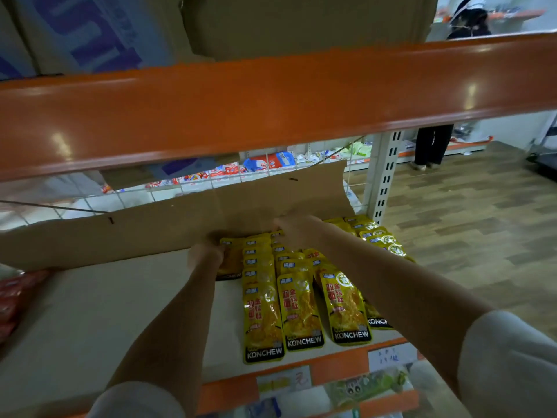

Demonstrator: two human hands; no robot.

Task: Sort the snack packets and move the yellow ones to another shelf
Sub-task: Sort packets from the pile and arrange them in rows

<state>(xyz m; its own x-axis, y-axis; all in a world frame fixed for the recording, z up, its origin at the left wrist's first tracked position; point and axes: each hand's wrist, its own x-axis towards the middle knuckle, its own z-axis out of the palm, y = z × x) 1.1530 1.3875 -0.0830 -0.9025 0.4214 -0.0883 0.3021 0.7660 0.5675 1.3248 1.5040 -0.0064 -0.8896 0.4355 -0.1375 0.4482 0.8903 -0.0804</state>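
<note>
- Where both bare forearms reach in under the wide orange steel beam (pixel 271 107) of the upper shelf, the glossy yellow snack packets printed KONCHEW (pixel 301 309) lie in overlapping rows on the pale flat shelf board (pixel 120 297), towards its right half
- At the far end of the leftmost row the left hand (pixel 206 254) grips the top of one yellow packet; its fingers are curled round the packet's edge, though the fingertips themselves are hidden behind the hand
- Further back, the right hand (pixel 297 229) rests on the rear end of the middle rows, close against the brown corrugated cardboard sheet (pixel 168 224) that stands along the back of the shelf; motion blur and the angle hide its fingers, so whether they are apart or clamped on a packet cannot be told
- A second cluster of yellow packets with round green-white marks (pixel 382 239) lies at the right rear corner, partly covered by the right forearm
- Red packets (pixel 15 300) show at the left edge, cut off and blurred
- Behind a white wire grid (pixel 193 185) more red, white and blue packs sit out of focus
- Small paper price labels (pixel 388 359) on the orange front rail carry handwriting too faint to read
- Another person's dark trouser legs (pixel 432 144) stand on the wooden floor beyond the white slotted upright (pixel 384 176); the beam cuts off the body above them
</note>
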